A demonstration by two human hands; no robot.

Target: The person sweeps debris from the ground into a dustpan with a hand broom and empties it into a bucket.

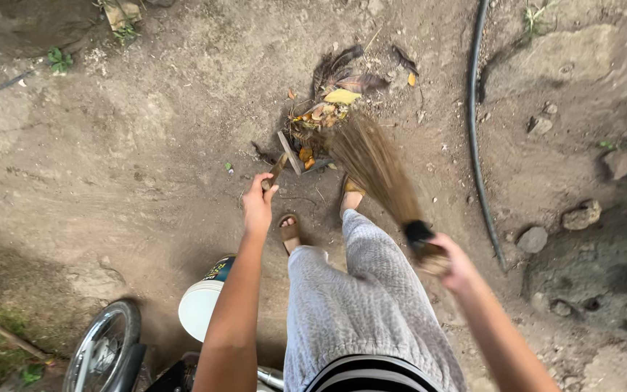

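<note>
Bare dirt ground (146, 167), packed and stony, a black hose (474, 131) running down its right side. Person stands over it, grey trousers, sandalled feet.

Step in hand, as I judge it: sweeping a heap of leaves onto a dustpan — the gathering stroke, not yet the lift.

Broom (371, 163) — long straw-coloured bristles, blurred, fanned toward the leaf pile (324, 109) from the right. Right hand (453, 263) closed round the broom's dark-bound neck, just above the right knee.

White bucket (201, 305) behind the left foot, beside a wheel (103, 347) at the lower edge; seen side-on, so what is in it cannot be told.

Dustpan (295, 154) — small, flat, set on the ground with its mouth against the pile. A few yellow and orange leaves lie on it; most of the heap, with some dark feathery fronds, is beyond its lip. Left hand (259, 203) gripped on the dustpan's short handle, holding it tilted.

Next move would call for short strokes toward the pan, with the pan kept pressed to the dirt so leaves do not slip under.
</note>
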